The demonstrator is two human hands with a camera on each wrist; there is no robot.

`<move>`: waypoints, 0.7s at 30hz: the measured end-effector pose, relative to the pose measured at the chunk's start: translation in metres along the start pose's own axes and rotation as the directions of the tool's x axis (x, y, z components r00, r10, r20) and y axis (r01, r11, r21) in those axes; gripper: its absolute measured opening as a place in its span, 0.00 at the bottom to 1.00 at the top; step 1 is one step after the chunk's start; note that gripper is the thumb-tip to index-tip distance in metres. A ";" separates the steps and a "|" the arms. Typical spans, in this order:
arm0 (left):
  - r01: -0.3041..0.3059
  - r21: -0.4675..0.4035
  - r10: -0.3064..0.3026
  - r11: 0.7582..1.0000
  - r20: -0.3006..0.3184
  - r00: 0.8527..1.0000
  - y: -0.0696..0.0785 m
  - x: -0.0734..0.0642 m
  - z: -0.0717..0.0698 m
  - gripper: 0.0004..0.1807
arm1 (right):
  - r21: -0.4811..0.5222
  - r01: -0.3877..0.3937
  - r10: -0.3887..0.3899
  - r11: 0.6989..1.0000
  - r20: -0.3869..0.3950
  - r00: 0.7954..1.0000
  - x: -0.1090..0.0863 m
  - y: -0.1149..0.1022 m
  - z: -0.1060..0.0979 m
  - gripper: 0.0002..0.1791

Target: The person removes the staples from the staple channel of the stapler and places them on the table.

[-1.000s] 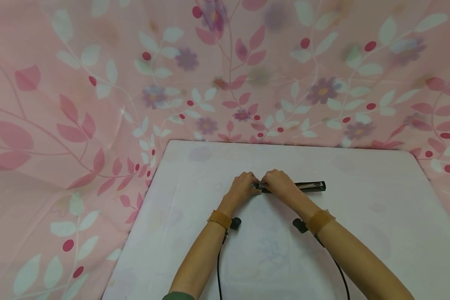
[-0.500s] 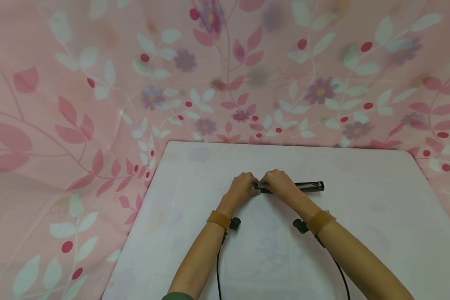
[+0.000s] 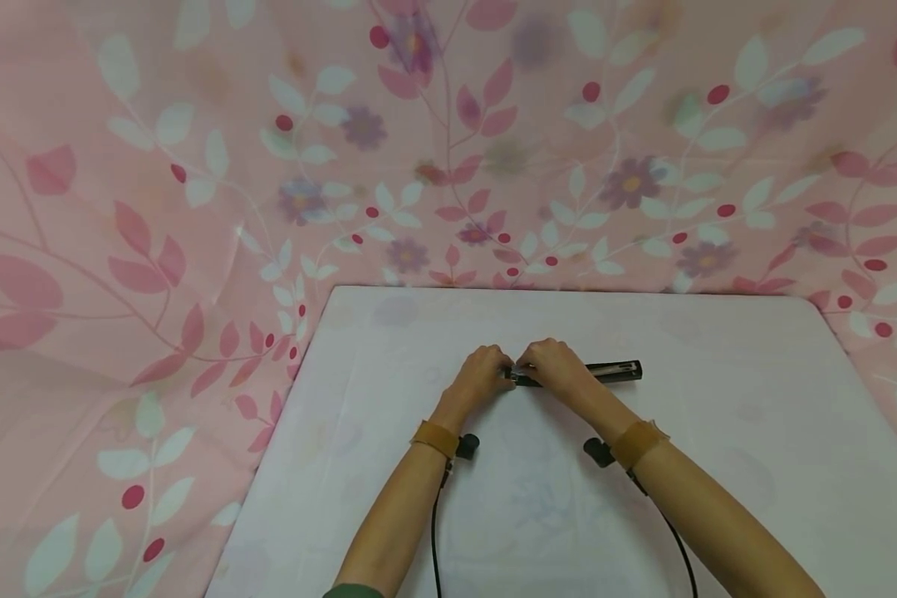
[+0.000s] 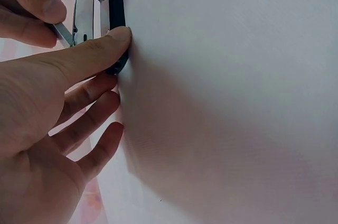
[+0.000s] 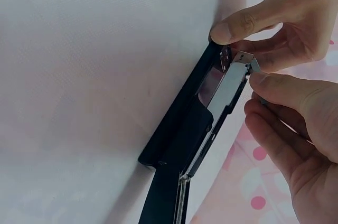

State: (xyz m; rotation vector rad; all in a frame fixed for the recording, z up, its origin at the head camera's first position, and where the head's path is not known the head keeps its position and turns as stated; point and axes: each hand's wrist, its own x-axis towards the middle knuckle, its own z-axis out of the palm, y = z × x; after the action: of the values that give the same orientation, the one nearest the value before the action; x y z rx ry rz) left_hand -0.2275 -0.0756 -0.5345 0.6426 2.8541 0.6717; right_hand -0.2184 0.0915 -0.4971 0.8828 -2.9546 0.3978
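Observation:
A black stapler (image 3: 616, 371) lies on the table, opened out, with its silvery magazine (image 5: 228, 91) exposed. My left hand (image 4: 53, 97) grips the front end of its base, the thumb on one side and fingers on the other. Close beside it, my right hand (image 5: 306, 123) pinches a short grey metal strip (image 4: 63, 34), which looks like a row of staples, at the magazine's front end. Most of that strip is hidden by the fingers. In the head view, my right hand and forearm cover the middle of the stapler.
The stapler rests on a table with a pale cloth (image 3: 389, 399). Pink floral fabric (image 3: 448, 149) hangs behind and to the sides. Each wrist wears a tan band with a small black camera, and black cables (image 3: 435, 531) trail toward the near edge.
The head view has shifted slightly. Both hands keep nearly the same hold at the stapler's front end, and no clear movement of the strip shows.

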 end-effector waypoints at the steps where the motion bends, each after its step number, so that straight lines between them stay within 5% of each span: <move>1: 0.002 -0.002 -0.002 1.000 0.002 1.000 0.000 0.000 0.000 0.18 | 0.000 0.001 -0.001 1.000 -0.010 1.000 -0.001 0.000 -0.001 0.08; 11: 0.012 0.001 -0.012 1.000 0.029 1.000 0.003 0.001 0.000 0.17 | 0.044 0.022 -0.018 0.999 -0.082 0.996 -0.015 0.006 -0.013 0.07; 21: 0.045 -0.035 -0.043 0.998 0.040 0.998 0.003 -0.003 0.000 0.18 | 0.077 -0.074 0.081 0.994 -0.090 0.993 -0.046 0.022 -0.038 0.08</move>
State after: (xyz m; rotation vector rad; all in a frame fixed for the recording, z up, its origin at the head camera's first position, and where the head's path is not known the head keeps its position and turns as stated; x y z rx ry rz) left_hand -0.2241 -0.0742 -0.5330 0.5794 2.8046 0.6932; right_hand -0.1936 0.1432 -0.4705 0.7363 -2.9118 0.5392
